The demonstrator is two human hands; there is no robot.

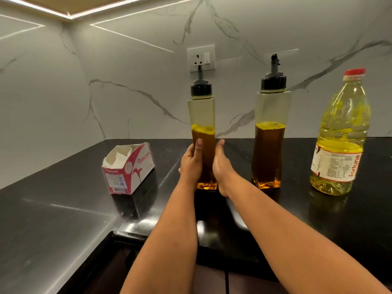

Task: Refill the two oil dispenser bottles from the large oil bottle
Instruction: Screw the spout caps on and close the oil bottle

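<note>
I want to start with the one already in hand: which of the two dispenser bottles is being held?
The left dispenser bottle, below the wall socket; both hands grip it.

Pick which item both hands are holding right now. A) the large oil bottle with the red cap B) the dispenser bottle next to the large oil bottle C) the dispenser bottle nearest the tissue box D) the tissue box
C: the left hand and right hand wrap the lower body of the left dispenser bottle, the one nearest the tissue box.
</note>
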